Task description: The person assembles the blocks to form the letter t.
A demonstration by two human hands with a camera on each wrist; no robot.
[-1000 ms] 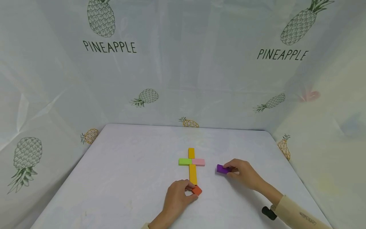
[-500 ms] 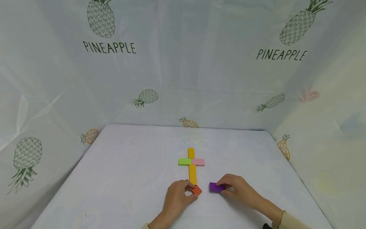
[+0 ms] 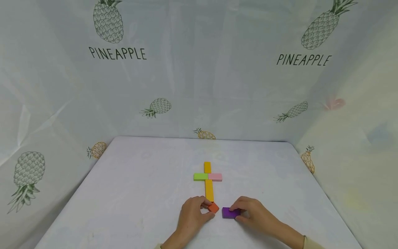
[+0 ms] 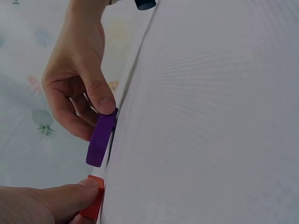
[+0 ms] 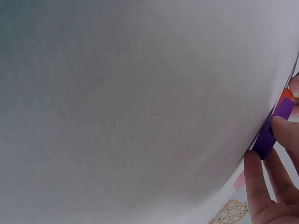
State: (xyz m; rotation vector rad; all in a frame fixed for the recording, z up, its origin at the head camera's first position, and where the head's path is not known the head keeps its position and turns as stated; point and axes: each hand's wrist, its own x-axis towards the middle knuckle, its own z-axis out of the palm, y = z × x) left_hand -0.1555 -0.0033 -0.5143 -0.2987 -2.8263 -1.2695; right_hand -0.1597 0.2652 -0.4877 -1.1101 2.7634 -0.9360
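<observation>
My left hand point(image 3: 193, 213) pinches a small orange block point(image 3: 213, 208) between thumb and fingers, at the near end of a long yellow block point(image 3: 209, 190). My right hand point(image 3: 256, 215) grips a purple block point(image 3: 229, 213) by its right end, just right of the orange one with a narrow gap between them. In the left wrist view the purple block point(image 4: 101, 139) looks slightly raised and tilted over the surface. The right wrist view shows thumb and fingers around the purple block point(image 5: 273, 128), with part of the orange block point(image 5: 285, 95) behind it.
Beyond the hands, a green block point(image 3: 200, 177) and a pink block point(image 3: 215, 177) lie end to end, forming a cross with the yellow pieces. A shorter yellow block point(image 3: 207, 167) tops it. The white table point(image 3: 140, 173) meets a pineapple-printed curtain point(image 3: 217, 69) at the back.
My right hand has carried the purple block toward me and to the left, close beside the orange block. The left hand has stayed in place on the orange block.
</observation>
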